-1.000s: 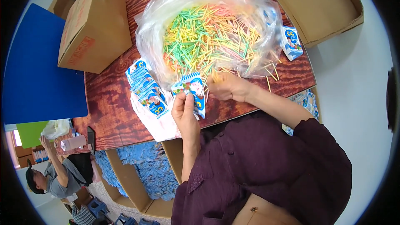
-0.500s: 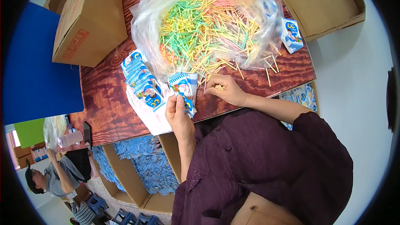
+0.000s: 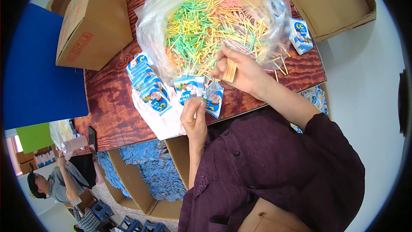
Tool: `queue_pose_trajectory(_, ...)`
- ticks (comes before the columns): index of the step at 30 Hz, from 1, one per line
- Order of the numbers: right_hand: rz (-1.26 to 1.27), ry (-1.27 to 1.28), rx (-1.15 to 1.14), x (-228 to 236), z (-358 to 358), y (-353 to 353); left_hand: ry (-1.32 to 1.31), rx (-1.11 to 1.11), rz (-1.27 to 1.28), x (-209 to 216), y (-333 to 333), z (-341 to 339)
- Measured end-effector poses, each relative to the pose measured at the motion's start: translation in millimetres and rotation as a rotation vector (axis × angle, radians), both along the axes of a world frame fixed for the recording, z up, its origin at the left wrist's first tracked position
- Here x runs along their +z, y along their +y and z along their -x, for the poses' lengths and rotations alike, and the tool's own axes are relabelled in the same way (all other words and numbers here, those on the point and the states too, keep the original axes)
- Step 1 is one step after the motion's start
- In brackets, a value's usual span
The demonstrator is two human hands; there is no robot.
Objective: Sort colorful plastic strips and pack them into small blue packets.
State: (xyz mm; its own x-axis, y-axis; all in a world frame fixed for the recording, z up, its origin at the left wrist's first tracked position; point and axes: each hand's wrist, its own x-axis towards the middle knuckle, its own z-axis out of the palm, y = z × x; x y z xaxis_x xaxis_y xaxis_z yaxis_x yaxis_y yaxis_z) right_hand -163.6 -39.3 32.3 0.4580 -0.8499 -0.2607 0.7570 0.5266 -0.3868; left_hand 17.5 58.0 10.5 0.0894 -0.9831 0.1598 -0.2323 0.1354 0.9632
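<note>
Between the fingers of my left hand is a small blue and white packet, pinched at its side near the table's front edge. My right hand is closed around a bundle of pale yellow candy sticks, raised just in front of the big pile. That pile of green, yellow and pink candy sticks lies in a large clear plastic bag. Behind my left hand lie more flat packets. An overlapping row of packets rests on a white sheet to the left.
A cardboard box stands at the left of the wooden table; an open carton is at the far right. A standing packet sits at the right edge. Below are cartons of blue wrappers. Another person works at lower left.
A single packet has come up off the stack in my left hand, which moved right. My right hand rose and turned, showing the bundle of sticks in it.
</note>
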Motion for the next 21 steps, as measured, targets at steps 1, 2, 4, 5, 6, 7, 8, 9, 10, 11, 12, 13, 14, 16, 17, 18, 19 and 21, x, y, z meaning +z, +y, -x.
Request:
queue_pose_trajectory(1,0.002,0.0,-0.004,8.3,-2.3,-0.9,0.0,-0.004,0.002,0.6,0.0,0.9)
queue_pose_trajectory(2,0.028,0.015,0.016,15.2,-5.3,-1.1,-0.045,-0.015,0.005,1.0,0.3,1.6)
queue_pose_trajectory(4,0.129,-0.048,0.087,15.0,-7.4,-3.0,-0.083,-0.033,0.023,6.1,-0.1,5.0)
queue_pose_trajectory(5,0.13,-0.048,0.087,14.8,-8.6,-2.5,-0.083,-0.033,0.024,6.4,-0.5,5.3)
queue_pose_trajectory(6,0.162,-0.006,0.089,16.8,-11.8,-1.1,-0.07,-0.043,0.021,6.6,-0.9,5.3)
queue_pose_trajectory(7,0.194,0.037,0.091,18.5,-14.1,1.0,-0.056,-0.054,0.017,6.6,-0.9,5.5)
queue_pose_trajectory(8,0.194,0.038,0.092,17.8,-15.4,3.6,-0.056,-0.053,0.018,6.2,-0.4,5.5)
queue_pose_trajectory(9,0.226,0.074,0.106,15.6,-16.8,6.6,0.01,-0.042,-0.047,5.5,0.5,5.7)
queue_pose_trajectory(10,0.258,0.111,0.119,13.1,-18.4,9.4,0.075,-0.032,-0.111,4.7,1.0,6.1)
queue_pose_trajectory(11,0.26,0.111,0.119,10.1,-20.2,12.2,0.075,-0.032,-0.11,3.5,1.2,8.1)
queue_pose_trajectory(12,0.374,0.248,0.108,6.7,-22.0,15.1,0.14,-0.005,-0.111,1.8,1.4,11.1)
queue_pose_trajectory(13,0.488,0.385,0.097,5.1,-23.5,17.9,0.206,0.023,-0.113,-0.5,1.6,13.3)
queue_pose_trajectory(14,0.555,0.401,0.135,11.6,-21.8,21.3,0.208,0.023,-0.112,-3.8,2.4,14.5)
queue_pose_trajectory(16,0.72,0.515,0.175,4.6,-24.0,21.3,0.375,0.072,-0.261,-11.0,4.6,15.2)
queue_pose_trajectory(17,0.885,0.628,0.215,3.3,-24.5,21.2,0.376,0.071,-0.26,-13.3,5.2,14.5)
queue_pose_trajectory(18,0.904,0.651,0.281,5.4,-19.2,20.3,0.426,0.071,-0.259,-15.3,5.6,13.7)
queue_pose_trajectory(19,0.907,0.65,0.288,12.1,-17.3,20.6,0.477,0.08,-0.255,-19.1,6.2,11.8)
queue_pose_trajectory(21,1.275,1.083,0.026,33.5,-13.1,21.5,0.521,0.086,-0.179,-27.6,5.9,8.7)
